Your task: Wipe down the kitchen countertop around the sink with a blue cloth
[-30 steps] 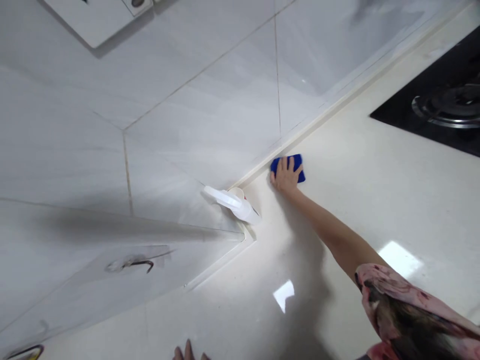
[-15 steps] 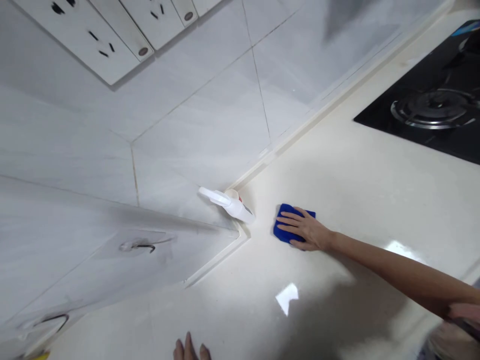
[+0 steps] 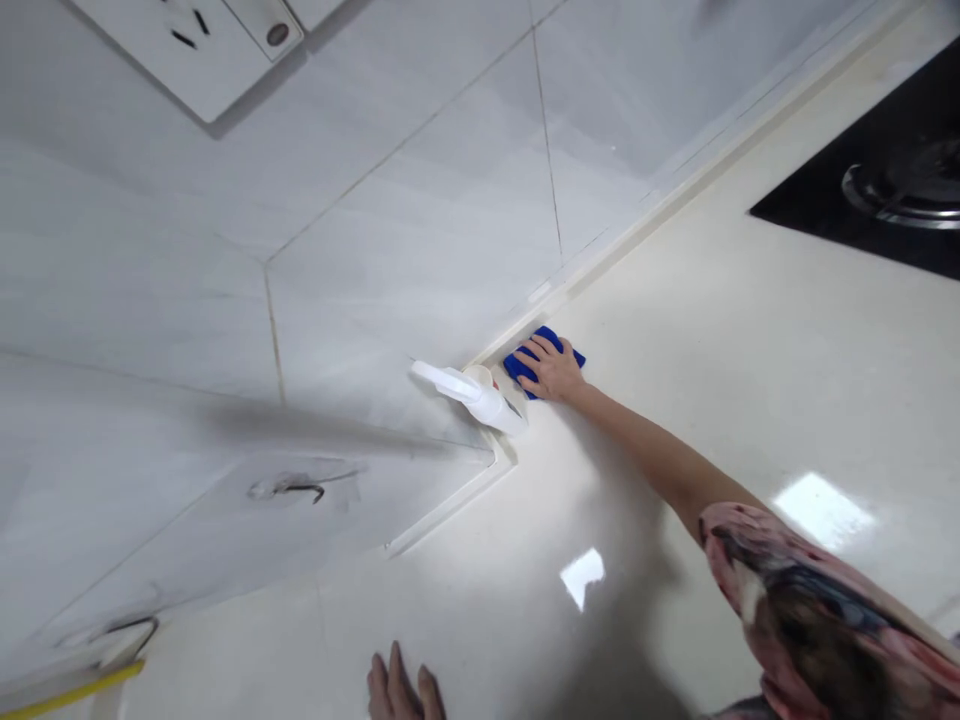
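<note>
My right hand (image 3: 552, 372) presses a folded blue cloth (image 3: 546, 337) against the countertop, close to the foot of the tiled wall. Its fingers spread over the cloth. Just left of the cloth, a white plastic bottle (image 3: 491, 408) with a long pale top, possibly a spray head, stands in the corner, with a small round whitish item (image 3: 478, 376) behind it. At the bottom edge, my left hand (image 3: 401, 690) shows only some fingers, apart and resting on the countertop (image 3: 480, 610); the rest is out of view.
A black gas hob (image 3: 847, 200) lies at the upper right. Wall sockets (image 3: 217, 50) sit at the upper left. Metal hooks (image 3: 300, 488) project from the wall end on the left, and a yellow strip (image 3: 82, 690) shows at the lower left.
My right hand has slid the blue cloth up and left toward the wall and the bottle. More of my right sleeve shows. My left hand stays at the bottom edge; the view has shifted slightly.
</note>
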`<action>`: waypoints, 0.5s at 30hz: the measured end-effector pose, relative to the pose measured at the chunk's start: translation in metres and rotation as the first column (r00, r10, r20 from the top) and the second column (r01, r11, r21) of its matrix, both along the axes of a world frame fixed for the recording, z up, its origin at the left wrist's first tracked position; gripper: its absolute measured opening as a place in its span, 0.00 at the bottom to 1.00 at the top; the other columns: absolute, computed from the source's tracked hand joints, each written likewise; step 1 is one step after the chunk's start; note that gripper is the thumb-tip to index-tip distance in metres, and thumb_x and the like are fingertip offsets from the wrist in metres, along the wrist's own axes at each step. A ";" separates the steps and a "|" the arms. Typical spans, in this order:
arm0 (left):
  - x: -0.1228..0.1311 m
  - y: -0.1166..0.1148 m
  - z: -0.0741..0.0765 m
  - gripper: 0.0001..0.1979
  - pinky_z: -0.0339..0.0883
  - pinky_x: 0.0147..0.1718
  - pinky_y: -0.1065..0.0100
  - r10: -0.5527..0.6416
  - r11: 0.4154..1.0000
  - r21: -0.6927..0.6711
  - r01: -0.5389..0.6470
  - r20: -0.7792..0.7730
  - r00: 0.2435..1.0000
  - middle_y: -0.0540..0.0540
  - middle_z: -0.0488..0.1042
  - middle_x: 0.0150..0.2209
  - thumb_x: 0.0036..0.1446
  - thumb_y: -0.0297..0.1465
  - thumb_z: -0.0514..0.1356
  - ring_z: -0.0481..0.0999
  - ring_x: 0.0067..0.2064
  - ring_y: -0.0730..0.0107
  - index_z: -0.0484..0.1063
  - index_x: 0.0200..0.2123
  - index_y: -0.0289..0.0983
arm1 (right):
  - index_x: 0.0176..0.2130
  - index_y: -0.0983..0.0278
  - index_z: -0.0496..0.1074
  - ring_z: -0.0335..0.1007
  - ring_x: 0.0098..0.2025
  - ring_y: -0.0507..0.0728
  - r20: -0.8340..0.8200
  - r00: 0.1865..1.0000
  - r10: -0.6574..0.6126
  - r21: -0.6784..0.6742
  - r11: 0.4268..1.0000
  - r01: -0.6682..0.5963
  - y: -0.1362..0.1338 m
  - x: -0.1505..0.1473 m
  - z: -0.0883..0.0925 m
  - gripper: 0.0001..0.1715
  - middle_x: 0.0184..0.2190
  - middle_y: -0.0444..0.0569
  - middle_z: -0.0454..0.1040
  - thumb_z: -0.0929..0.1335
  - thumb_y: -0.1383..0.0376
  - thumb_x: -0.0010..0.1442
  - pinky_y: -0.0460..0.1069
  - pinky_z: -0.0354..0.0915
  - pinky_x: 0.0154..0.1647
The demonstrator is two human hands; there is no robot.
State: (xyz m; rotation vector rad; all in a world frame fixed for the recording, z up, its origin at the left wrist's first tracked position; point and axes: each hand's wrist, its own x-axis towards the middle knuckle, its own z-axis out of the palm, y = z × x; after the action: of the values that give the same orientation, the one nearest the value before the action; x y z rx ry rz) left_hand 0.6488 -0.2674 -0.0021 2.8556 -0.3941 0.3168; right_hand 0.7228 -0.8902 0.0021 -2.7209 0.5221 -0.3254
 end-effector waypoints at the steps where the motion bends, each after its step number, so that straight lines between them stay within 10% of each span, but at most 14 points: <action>1: 0.000 0.000 0.000 0.34 0.62 0.68 0.35 -0.003 1.000 -0.005 0.003 0.006 1.000 0.27 0.62 0.72 0.68 0.46 0.50 0.60 0.74 0.36 0.67 0.70 0.34 | 0.71 0.57 0.66 0.48 0.75 0.72 -0.015 1.000 -0.018 0.009 1.000 0.018 0.001 0.008 0.002 0.35 0.74 0.54 0.61 0.60 0.48 0.72 0.73 0.45 0.72; 10: -0.008 -0.019 0.003 0.35 0.54 0.72 0.41 0.037 0.999 -0.024 -0.037 -0.006 0.999 0.24 0.61 0.72 0.70 0.47 0.48 0.56 0.76 0.40 0.71 0.65 0.27 | 0.71 0.64 0.66 0.53 0.74 0.72 0.088 0.984 -0.155 -0.096 0.982 0.163 0.019 -0.092 -0.011 0.36 0.73 0.59 0.62 0.57 0.51 0.74 0.73 0.45 0.72; 15: -0.011 -0.029 -0.001 0.34 0.48 0.74 0.42 0.097 0.993 -0.068 -0.102 -0.068 0.993 0.27 0.59 0.74 0.71 0.46 0.47 0.53 0.77 0.43 0.68 0.68 0.30 | 0.73 0.66 0.63 0.49 0.75 0.73 -0.023 0.965 -0.262 -0.142 0.956 0.256 0.090 -0.153 -0.003 0.37 0.75 0.60 0.59 0.56 0.53 0.74 0.76 0.46 0.72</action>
State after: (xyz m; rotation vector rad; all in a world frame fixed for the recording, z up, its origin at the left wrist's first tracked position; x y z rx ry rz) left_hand 0.6374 -0.2960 -0.0027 2.8126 -0.2242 0.2509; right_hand 0.5697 -0.8004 -0.0005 -2.7985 0.9043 -0.3846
